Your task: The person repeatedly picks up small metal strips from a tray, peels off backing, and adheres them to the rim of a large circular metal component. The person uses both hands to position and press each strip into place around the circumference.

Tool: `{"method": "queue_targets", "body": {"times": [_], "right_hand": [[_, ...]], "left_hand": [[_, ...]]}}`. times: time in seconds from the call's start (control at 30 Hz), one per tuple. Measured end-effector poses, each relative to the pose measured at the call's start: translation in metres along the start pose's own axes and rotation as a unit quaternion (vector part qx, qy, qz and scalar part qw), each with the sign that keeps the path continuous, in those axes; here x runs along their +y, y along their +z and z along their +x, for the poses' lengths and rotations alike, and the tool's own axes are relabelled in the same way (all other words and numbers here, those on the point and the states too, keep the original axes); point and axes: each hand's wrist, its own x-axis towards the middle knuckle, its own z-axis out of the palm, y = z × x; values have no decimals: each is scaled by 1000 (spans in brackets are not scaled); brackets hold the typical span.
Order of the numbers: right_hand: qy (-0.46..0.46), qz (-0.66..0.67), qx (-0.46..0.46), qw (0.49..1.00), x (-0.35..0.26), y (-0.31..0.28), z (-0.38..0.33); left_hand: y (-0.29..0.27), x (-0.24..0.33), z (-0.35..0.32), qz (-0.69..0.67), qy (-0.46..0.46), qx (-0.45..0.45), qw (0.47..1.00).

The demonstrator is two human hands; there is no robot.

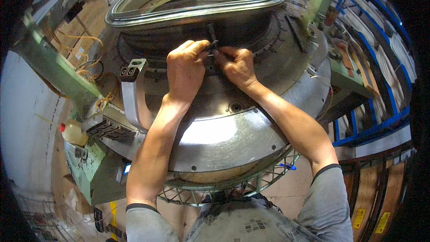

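Note:
Both arms reach forward over a large round metal machine (210, 134). My left hand (186, 67) is closed, thumb and fingertips pinched on a small dark piece (212, 45) whose kind I cannot make out. Just right of it, my right hand (237, 67) is also closed, its fingertips pinched together and meeting the same spot. What the right fingers grip, if anything, is hidden. The hands work in front of the dark cylinder (161, 42) at the machine's centre, below its shiny toothed ring (197, 13).
A curved grey metal arm (135, 98) rises left of my left forearm. Green posts (67, 65) flank the machine. A pale plastic bottle with a red cap (75, 132) stands at the left. Blue racks (380, 62) holding white material stand at the right.

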Motion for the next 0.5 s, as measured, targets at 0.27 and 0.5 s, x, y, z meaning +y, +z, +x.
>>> {"method": "queue_targets", "body": {"times": [0.27, 0.5], "right_hand": [[7, -26, -3, 1000, -4, -1, 2], [-3, -39, -2, 999, -3, -1, 2]], "left_hand": [[5, -9, -8, 94, -15, -76, 993], [9, -12, -10, 128, -16, -107, 986]]}}
